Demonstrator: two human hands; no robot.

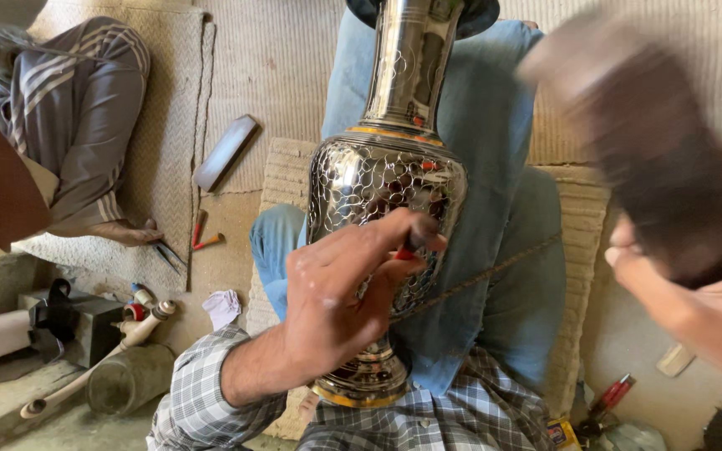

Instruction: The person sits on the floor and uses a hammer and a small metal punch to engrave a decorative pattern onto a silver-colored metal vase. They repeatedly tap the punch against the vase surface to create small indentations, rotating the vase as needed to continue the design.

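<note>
Metal vase [386,179], tall, silver-coloured and polished, with a chased scale pattern on its belly and thin gold bands at shoulder and foot, lies across the person's blue-jeaned lap [495,150], foot toward the body, neck pointing away. The left hand [340,296] is closed, fingertips pinched around a small red-handled engraving tool [407,250] whose tip meets the vase's belly; the heel of that hand rests over the lower body of the vase. A thin dark cord [478,276] runs from just beside this grip across the lap to the right. The right hand [687,288] is raised to the right of the grip, fingers wrapped around a dark mallet [645,159], blurred by motion. Under the lap lies a woven beige mat [582,209]. Well to the left of the grip sit a flat grey sharpening stone [226,152], loose orange-handled tools [206,240] and another person's striped trouser leg [85,108].
</note>
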